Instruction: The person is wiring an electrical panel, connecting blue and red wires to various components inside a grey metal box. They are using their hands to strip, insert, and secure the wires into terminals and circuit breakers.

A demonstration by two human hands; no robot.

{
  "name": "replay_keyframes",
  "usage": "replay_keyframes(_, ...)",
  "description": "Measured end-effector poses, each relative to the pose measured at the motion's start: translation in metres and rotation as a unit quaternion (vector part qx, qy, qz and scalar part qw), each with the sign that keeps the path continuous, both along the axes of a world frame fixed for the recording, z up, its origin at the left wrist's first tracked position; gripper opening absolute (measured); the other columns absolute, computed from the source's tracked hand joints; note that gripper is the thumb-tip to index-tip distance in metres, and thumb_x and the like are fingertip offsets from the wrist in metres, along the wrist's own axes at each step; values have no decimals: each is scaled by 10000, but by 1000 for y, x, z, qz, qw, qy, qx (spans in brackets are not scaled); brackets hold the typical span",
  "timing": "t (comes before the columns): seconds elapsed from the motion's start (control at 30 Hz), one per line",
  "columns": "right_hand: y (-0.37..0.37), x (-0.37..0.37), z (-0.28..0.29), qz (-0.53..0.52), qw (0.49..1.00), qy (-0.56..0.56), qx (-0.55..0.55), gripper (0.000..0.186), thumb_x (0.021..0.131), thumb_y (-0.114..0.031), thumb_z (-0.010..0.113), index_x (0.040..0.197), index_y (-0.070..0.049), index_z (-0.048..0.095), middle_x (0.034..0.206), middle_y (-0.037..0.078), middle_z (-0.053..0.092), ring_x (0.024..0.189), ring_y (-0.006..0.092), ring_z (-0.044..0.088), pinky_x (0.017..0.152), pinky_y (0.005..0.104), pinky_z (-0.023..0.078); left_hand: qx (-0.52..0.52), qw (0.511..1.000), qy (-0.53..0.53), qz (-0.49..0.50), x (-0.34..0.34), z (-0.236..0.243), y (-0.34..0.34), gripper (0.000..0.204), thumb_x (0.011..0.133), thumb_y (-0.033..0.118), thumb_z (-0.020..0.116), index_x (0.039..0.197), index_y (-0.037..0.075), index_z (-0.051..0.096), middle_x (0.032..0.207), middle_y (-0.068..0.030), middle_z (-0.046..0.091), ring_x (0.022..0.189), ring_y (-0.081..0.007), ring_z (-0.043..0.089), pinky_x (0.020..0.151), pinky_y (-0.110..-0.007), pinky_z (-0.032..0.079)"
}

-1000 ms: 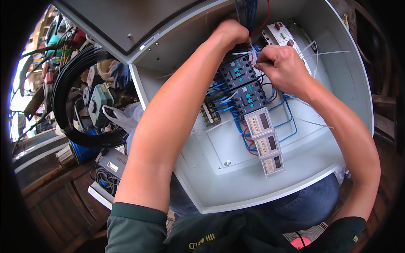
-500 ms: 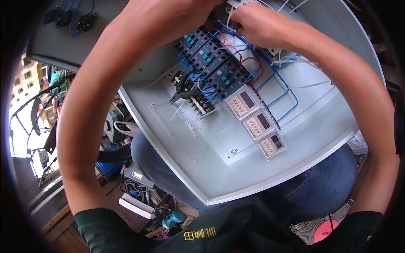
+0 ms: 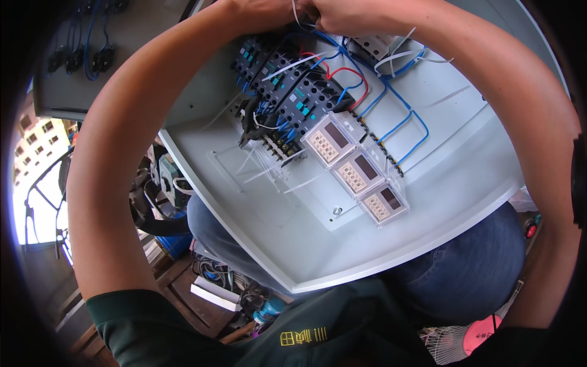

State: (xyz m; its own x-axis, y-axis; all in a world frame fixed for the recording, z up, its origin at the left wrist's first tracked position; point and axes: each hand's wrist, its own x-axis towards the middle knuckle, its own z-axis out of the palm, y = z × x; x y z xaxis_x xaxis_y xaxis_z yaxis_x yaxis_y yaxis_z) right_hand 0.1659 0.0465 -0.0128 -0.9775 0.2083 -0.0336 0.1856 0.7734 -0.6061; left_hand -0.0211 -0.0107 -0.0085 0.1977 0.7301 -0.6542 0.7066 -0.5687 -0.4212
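Both hands meet at the top edge of the view, over the far end of a grey metal enclosure (image 3: 269,244). My right hand (image 3: 342,15) has its fingers curled closed against a thin white cable tie (image 3: 299,21) that loops between the hands. My left hand (image 3: 272,13) is beside it, its fingers cut off or hidden. Below them sits a row of black contactors (image 3: 287,92) with blue and red wires (image 3: 361,92). Dark pliers (image 3: 249,125) rest by the terminal block (image 3: 282,148). Three clear-covered timer modules (image 3: 351,173) step down toward me.
The enclosure rests on my jeans-clad legs (image 3: 465,269). White tie ends (image 3: 403,58) stick out from a blue wire bundle. At left hangs a grey panel (image 3: 134,61) with black switch blocks (image 3: 103,59). Below lie coiled cables (image 3: 211,269), a white box (image 3: 215,295) and a pink-centred fan (image 3: 480,336).
My hands have drawn together and up toward the top edge. The enclosure appears shifted slightly left. A white tie strip now lies across the contactors, with another near the timers.
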Motion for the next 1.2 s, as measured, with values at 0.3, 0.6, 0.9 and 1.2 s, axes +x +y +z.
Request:
replay_keyframes(0.3, 2, -3, -8, -20, 999, 25, -16, 214, 716, -12, 588, 863, 67, 722, 857, 291, 687, 853, 424, 698, 746, 470, 557, -25, 997, -55, 55, -4, -18, 5, 173, 895, 253, 587, 972, 142, 695, 915, -131, 730, 803, -315, 718, 670, -465, 568)
replay_keyframes(0.6, -1, 7, -11, -34, 999, 6, -6, 192, 747, -52, 605, 867, 44, 720, 858, 267, 696, 840, 404, 701, 721, 456, 563, -99, 974, -165, 123, 1, -1, 27, 202, 838, 207, 628, 960, 55, 678, 951, -237, 701, 892, -423, 675, 794, -469, 543)
replay_keyframes(0.9, -8, 2, -6, -22, 999, 3, -43, 210, 750, -41, 576, 870, 64, 712, 847, 277, 691, 814, 412, 700, 710, 449, 559, 22, 976, -160, 146, -1, -7, 3, 237, 810, 278, 663, 886, 56, 697, 887, -209, 712, 830, -404, 690, 717, -491, 552)
replay_keyframes(1.2, -14, 8, -7, -93, 964, 138, -207, 156, 787, -46, 617, 857, 63, 704, 805, 268, 695, 781, 351, 715, 703, 413, 554, -2, 968, -191, 163, 2, -5, 6, 248, 848, 393, 644, 951, 187, 735, 960, -129, 738, 916, -357, 700, 779, -463, 555)
